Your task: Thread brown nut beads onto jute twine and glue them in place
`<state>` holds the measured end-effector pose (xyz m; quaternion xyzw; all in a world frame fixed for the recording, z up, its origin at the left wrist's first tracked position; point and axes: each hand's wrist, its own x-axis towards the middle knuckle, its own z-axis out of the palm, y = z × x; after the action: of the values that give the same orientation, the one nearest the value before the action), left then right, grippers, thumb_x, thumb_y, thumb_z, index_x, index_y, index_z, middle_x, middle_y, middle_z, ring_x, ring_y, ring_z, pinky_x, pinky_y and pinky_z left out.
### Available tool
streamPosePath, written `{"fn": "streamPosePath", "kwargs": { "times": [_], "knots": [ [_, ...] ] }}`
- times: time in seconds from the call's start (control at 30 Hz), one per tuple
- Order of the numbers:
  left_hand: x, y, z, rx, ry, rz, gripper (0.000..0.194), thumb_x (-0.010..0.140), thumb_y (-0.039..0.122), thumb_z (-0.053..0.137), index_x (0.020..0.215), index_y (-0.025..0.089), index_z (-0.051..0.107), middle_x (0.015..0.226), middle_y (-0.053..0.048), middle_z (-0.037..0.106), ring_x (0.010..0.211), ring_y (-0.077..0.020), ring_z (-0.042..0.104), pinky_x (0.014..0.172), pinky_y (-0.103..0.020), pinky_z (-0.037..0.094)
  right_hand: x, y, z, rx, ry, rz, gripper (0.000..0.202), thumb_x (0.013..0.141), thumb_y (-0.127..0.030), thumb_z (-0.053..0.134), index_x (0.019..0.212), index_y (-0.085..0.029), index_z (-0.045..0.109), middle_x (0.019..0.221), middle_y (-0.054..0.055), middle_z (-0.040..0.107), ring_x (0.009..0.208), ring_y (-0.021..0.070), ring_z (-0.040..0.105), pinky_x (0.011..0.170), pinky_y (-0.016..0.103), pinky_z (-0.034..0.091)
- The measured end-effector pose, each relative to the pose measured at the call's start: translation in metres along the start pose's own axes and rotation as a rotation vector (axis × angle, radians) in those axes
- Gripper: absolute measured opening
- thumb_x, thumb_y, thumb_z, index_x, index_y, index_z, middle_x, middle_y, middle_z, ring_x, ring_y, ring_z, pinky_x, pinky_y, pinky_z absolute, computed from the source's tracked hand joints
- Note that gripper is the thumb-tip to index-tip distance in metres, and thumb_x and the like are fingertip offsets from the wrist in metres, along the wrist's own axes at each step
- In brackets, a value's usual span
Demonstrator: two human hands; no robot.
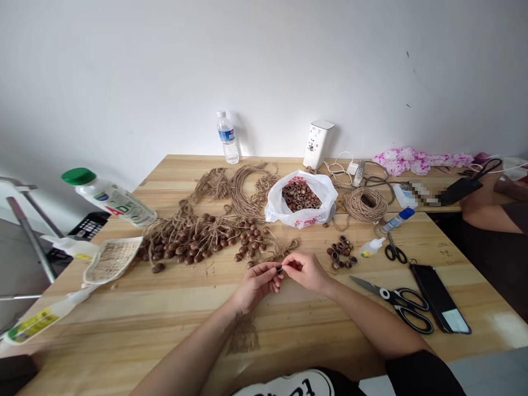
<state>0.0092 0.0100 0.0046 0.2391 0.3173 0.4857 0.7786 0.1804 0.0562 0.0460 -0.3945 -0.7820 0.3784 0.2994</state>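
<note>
My left hand [254, 287] is closed on a small dark nutshell piece [279, 270], held between thumb and fingers above the table. My right hand [307, 270] meets it from the right, thumb and forefinger pinched at the shell; what is between those fingertips is too small to make out. Just beyond my hands lie twine cords [284, 250] and a heap of brown nuts [193, 242] tied to twine. To the right of them is a small group of open shell halves [342, 253]. A frayed tuft of fibre [243, 335] shows below my left wrist.
A white plastic bag [275, 204] holds many shell pieces, beside a twine coil [366, 204]. At right lie large scissors [406, 308], small scissors [395, 253], a glue bottle [371, 248] and a phone [439, 300]. Leftward stands a green-capped bottle [111, 198]. Another person's leg [490, 203] shows far right.
</note>
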Motion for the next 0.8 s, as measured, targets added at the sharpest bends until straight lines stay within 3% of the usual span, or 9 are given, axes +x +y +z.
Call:
{"fn": "streamPosePath", "kwargs": {
  "times": [0.33,0.8],
  "knots": [
    [0.0008,-0.0005,-0.0007,0.001,0.003,0.000,0.024,0.072,0.021,0.072,0.093,0.009,0.071,0.078,-0.010,0.069,0.063,-0.0139,0.059,0.060,-0.028,0.045,-0.0007,0.0047,0.0028,0.079,-0.052,0.146,0.008,0.077,-0.020,0.058,0.078,-0.014,0.064,0.066,0.001,0.064,0.056,0.0101,0.053,0.052,0.020,0.042],
    [0.0006,-0.0019,0.0007,0.009,0.044,-0.003,0.025,0.068,0.020,0.075,0.090,0.009,0.073,0.074,-0.009,0.070,0.062,-0.0146,0.060,0.062,-0.030,0.047,-0.0006,0.0012,0.0042,-0.001,-0.012,0.131,0.001,0.073,-0.015,0.061,0.072,-0.015,0.061,0.065,-0.001,0.058,0.055,0.0091,0.049,0.050,0.019,0.038]
  ]
}}
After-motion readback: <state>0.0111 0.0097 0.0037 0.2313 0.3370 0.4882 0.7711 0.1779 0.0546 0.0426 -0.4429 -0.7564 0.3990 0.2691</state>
